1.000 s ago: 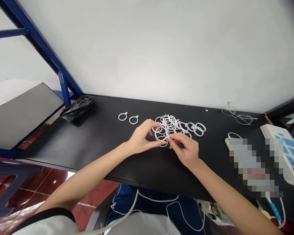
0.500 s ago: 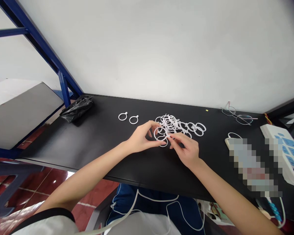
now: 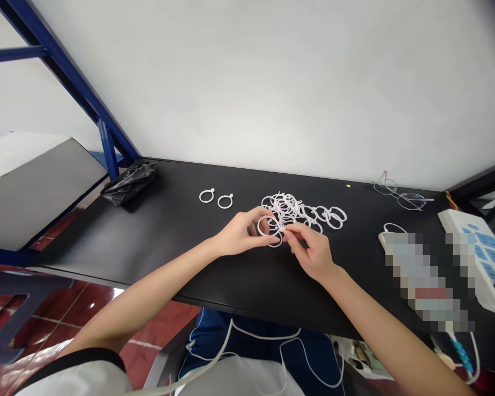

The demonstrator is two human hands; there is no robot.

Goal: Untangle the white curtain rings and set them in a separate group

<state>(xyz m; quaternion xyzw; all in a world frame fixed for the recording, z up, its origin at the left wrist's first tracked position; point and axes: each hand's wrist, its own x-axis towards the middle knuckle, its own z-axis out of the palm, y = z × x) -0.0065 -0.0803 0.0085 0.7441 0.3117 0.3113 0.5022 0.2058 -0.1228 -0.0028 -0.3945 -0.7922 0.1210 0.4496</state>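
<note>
A white plastic ring (image 3: 259,231) with a small knob is held between my two hands, just in front of the pile. My left hand (image 3: 244,233) grips the ring's sides between thumb and fingers. The fingertips of my right hand (image 3: 312,247) pinch the small knob on its right side; what exactly they hold there is partly hidden. Another ring lies below it on the table. Right behind my hands is a tangled pile of white rings (image 3: 286,204). Two separate rings, a left one (image 3: 201,200) and a right one (image 3: 219,204), lie apart to the left.
On the black table (image 3: 169,220), a crumpled black plastic bag (image 3: 130,184) sits at the left end. Eyeglasses (image 3: 411,202), a blurred-out phone (image 3: 424,280) and a white power strip (image 3: 484,258) are at the right. A white cable (image 3: 264,337) hangs across my lap.
The held ring has tipped and shifted slightly left. My left hand's fingers sit a little lower, and my right hand has turned slightly. The pile and the two separate rings have stayed put.
</note>
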